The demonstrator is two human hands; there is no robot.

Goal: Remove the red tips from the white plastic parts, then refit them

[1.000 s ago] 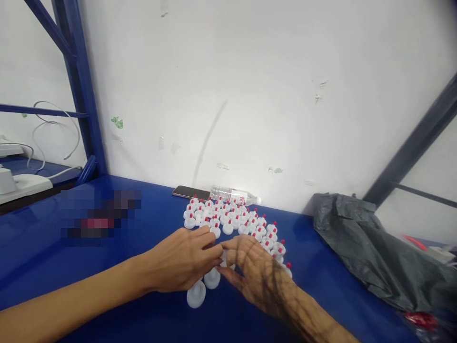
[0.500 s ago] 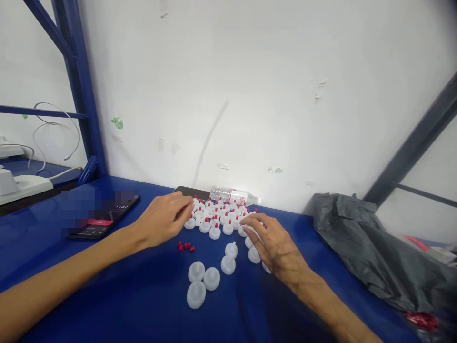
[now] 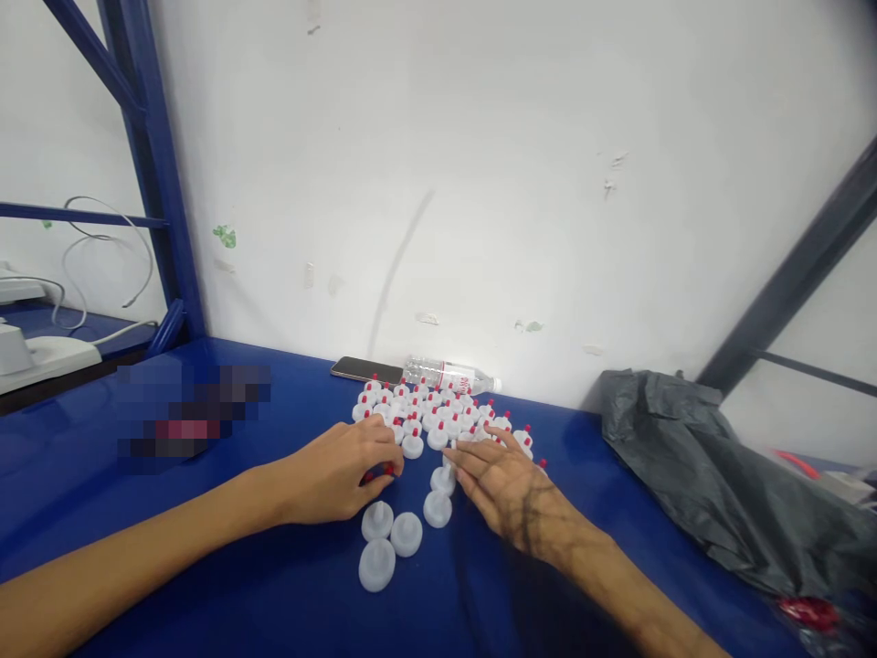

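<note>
My left hand (image 3: 349, 471) is bent over the small red caps, its fingers curled and closed on a red cap (image 3: 389, 469); the other loose red caps are mostly hidden beneath it. My right hand (image 3: 503, 475) has its fingers stretched out, and their tips come up to a white nozzle lid (image 3: 442, 480) without a red cap. Whether they touch it I cannot tell. Several more bare white lids (image 3: 406, 535) lie nearer to me. Beyond both hands stands a cluster of white lids with red tips (image 3: 412, 445), partly covered by my right fingers.
Behind the cluster, a dark phone (image 3: 363, 369) and a clear plastic bottle (image 3: 456, 375) lie by the wall. A grey plastic bag (image 3: 685, 457) rests on the blue table at right. A blurred-out patch (image 3: 192, 425) covers the left side. Blue frame posts (image 3: 154, 174) rise at left.
My left hand has come down and towards me from the cluster's left side to the red caps. My right hand has shifted slightly left, baring more red-tipped lids on the right.
</note>
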